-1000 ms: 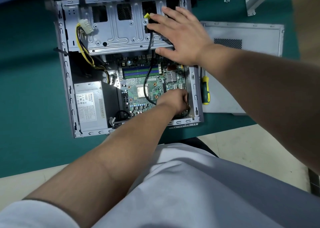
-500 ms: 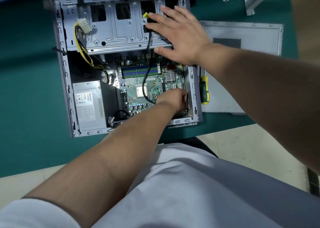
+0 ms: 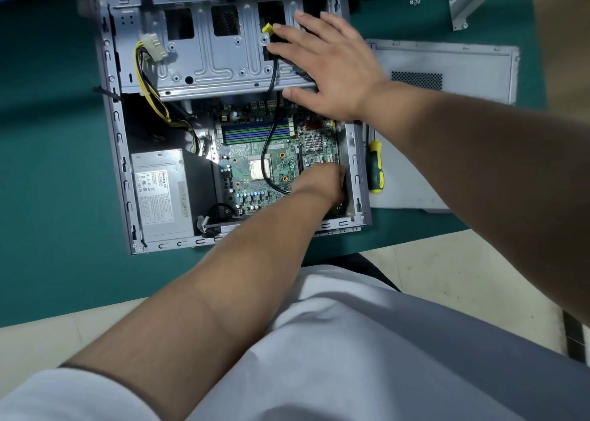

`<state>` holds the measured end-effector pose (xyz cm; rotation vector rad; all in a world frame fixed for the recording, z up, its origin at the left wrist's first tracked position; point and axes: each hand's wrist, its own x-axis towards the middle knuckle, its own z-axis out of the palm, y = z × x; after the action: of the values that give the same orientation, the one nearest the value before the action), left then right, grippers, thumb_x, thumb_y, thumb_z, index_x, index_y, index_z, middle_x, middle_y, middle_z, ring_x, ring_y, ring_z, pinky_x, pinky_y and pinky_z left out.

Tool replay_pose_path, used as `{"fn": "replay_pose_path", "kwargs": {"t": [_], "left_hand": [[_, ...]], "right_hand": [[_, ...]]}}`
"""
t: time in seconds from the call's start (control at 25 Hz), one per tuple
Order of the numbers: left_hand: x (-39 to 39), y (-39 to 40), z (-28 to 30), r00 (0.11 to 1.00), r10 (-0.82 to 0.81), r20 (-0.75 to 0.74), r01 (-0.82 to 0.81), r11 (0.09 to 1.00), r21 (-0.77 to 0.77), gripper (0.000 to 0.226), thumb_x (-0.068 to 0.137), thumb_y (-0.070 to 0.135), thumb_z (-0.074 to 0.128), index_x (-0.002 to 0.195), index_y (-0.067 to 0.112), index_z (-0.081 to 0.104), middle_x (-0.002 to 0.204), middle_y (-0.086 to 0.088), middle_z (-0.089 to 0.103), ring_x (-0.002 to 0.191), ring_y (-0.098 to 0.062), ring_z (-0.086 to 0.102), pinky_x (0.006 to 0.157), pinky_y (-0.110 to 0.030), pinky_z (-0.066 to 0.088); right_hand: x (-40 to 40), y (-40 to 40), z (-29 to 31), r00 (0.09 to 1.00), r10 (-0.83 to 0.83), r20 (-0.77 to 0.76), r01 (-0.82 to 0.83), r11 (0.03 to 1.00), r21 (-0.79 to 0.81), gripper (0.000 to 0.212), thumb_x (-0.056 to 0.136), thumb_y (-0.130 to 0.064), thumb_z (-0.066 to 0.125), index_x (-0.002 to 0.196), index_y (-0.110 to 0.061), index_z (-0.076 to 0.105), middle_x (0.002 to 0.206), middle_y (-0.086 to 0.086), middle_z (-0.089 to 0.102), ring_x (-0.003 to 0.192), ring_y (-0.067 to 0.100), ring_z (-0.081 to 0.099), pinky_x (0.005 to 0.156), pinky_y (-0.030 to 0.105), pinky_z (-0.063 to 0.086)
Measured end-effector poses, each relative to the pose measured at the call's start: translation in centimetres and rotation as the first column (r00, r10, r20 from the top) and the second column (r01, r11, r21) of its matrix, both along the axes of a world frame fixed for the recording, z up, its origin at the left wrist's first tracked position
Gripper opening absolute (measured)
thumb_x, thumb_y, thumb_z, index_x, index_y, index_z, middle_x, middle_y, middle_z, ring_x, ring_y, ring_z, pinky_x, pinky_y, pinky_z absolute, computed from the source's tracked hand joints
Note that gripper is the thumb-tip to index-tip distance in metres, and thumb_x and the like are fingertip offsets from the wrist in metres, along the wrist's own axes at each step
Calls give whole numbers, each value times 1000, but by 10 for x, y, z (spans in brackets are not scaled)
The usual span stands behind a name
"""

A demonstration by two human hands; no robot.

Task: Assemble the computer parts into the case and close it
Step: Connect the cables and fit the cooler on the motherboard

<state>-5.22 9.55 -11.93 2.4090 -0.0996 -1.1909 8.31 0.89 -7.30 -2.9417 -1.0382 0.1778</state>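
Working inside the open case [image 3: 115,133] on the table's [image 3: 48,165] near edge.
Right hand [image 3: 332,69] rests flat, released, on the drive cage [image 3: 207,56]; left hand [image 3: 322,181] reaches onto the motherboard [image 3: 252,152], its grip hidden.

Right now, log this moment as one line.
left hand: low on motherboard, fingers hidden | right hand: flat on drive cage | side panel: off
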Motion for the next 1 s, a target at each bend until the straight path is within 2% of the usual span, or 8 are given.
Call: {"fn": "replay_pose_path", "kwargs": {"t": [0.08,0.2,0.36,0.44,0.56,0.64,0.84,1.0], "left_hand": [[0,0,0,1000,22,22,-22,1000,2,25,91,2,55,96,26,59,88,1,54,89,-25,59,81,-38,54],[-1,3,-2,998,16,55,-16,1000,4,36,90,-1,57,114,26,62,91,1,55,85,-24,58,76,-36,54],[2,22,-7,995,24,-93,-40,983,-180,38,84,11,80,112,25,59,103,2,66,83,-17,62,74,-32,55],[3,33,-8,993,-24,-114,-3,973,-231,47,81,10,82,118,27,58,108,0,67,88,-19,64,77,-33,58],[5,43,-7,971,-237,36,239,952,-192,58,86,8,75,136,30,58,128,-3,65,105,-22,63,93,-33,53],[4,47,-5,922,-377,85,386,908,-164,60,90,8,67,143,35,54,138,-3,61,117,-24,61,101,-39,51],[8,45,7,775,-607,176,618,786,-6,65,94,13,58,150,42,43,142,-2,55,125,-28,56,97,-42,53],[4,41,10,674,-708,213,691,705,158,62,97,12,55,150,41,41,140,0,59,126,-29,53,96,-46,53]], "right_hand": [[-1,0,-1,1000,1,0,-1,1000,-1,71,98,-71,28,160,-37,24,169,-9,20,157,21,13,127,47,9],[-1,0,-1,1000,-2,-2,2,1000,-2,71,98,-71,27,160,-37,23,169,-8,20,157,21,13,127,47,9],[-1,1,0,1000,-2,1,2,1000,-5,71,98,-71,26,160,-36,25,169,-9,21,157,21,13,127,47,9],[-1,1,-1,1000,-3,3,3,1000,-10,71,98,-71,26,160,-36,24,169,-9,21,157,21,13,127,47,9],[-1,0,-1,1000,-3,0,3,1000,-12,71,98,-72,26,160,-36,24,169,-9,20,157,21,12,127,48,9],[-1,1,-1,1000,-4,1,4,1000,-10,71,98,-72,27,160,-36,24,169,-9,20,157,21,13,127,47,9],[-1,1,0,1000,-9,-5,9,1000,-13,71,99,-71,27,160,-36,24,169,-9,20,157,21,12,128,46,7],[-1,0,1,1000,-5,-7,5,1000,-15,71,99,-72,26,160,-36,23,169,-9,20,157,20,12,128,46,7]]}}
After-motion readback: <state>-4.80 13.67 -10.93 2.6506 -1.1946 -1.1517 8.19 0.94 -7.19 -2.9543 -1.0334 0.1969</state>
